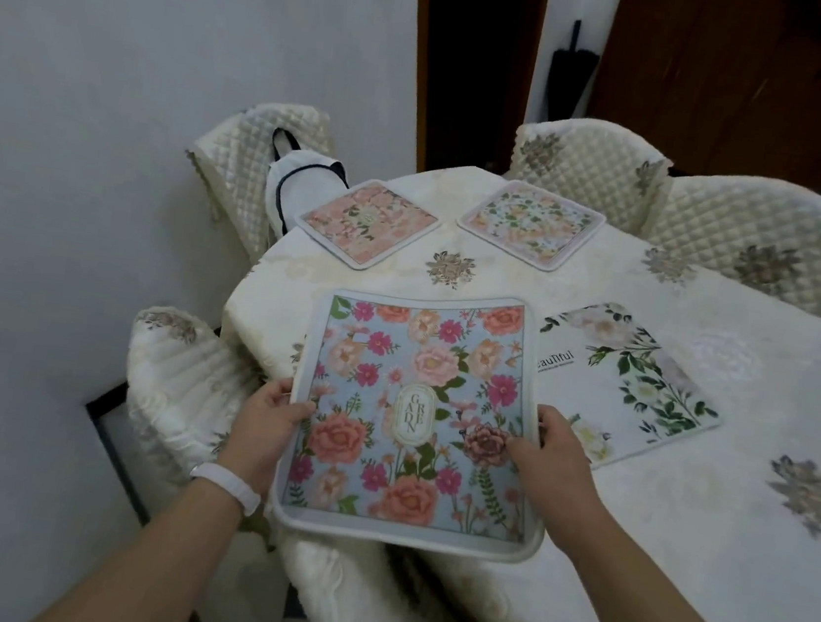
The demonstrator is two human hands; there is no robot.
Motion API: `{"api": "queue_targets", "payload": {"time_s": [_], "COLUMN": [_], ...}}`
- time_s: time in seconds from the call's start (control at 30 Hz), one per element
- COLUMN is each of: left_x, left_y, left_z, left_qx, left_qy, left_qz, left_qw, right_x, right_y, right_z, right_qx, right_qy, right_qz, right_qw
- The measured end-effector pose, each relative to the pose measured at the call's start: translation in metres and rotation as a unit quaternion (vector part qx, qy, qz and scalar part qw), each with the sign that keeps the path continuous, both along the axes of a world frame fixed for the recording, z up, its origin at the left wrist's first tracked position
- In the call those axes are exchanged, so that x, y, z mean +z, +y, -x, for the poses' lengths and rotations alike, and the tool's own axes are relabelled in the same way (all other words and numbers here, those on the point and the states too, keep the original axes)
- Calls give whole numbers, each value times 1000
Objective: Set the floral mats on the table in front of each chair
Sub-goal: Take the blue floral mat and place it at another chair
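Observation:
I hold a blue floral mat with pink and peach roses over the near left edge of the table. My left hand grips its left edge and my right hand grips its right edge. Three other mats lie flat on the cream tablecloth: a white mat with green leaves just right of the held one, a pink floral mat at the far left, and a pale floral mat at the far end. The held mat covers part of the white one.
Quilted cream chairs surround the table: one at near left, one at far left with a white bag on it, two at the far right. A white wall is left, a dark doorway behind.

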State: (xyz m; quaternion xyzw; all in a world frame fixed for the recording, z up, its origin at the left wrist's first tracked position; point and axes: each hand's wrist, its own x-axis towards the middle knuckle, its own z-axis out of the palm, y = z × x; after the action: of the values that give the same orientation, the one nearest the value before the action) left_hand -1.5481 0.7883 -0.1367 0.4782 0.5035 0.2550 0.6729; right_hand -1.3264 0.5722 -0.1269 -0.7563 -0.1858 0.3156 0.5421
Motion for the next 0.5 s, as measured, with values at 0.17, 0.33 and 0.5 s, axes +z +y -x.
{"api": "queue_targets", "payload": {"time_s": [0.17, 0.33, 0.5], "left_x": [-7, -25, -51], "left_y": [25, 92, 185], "left_z": [2, -11, -25], "left_qx": [-11, -56, -123], "left_qy": [14, 36, 56], "left_qz": [7, -15, -30], "left_qw": [1000, 998, 990], "right_x": [-11, -27, -50], "right_y": [17, 64, 129], "right_z": [3, 7, 28], "right_qx": [5, -32, -91], "right_qy": [14, 24, 46], "right_qz": [0, 12, 30], "right_qw": [1000, 999, 994]}}
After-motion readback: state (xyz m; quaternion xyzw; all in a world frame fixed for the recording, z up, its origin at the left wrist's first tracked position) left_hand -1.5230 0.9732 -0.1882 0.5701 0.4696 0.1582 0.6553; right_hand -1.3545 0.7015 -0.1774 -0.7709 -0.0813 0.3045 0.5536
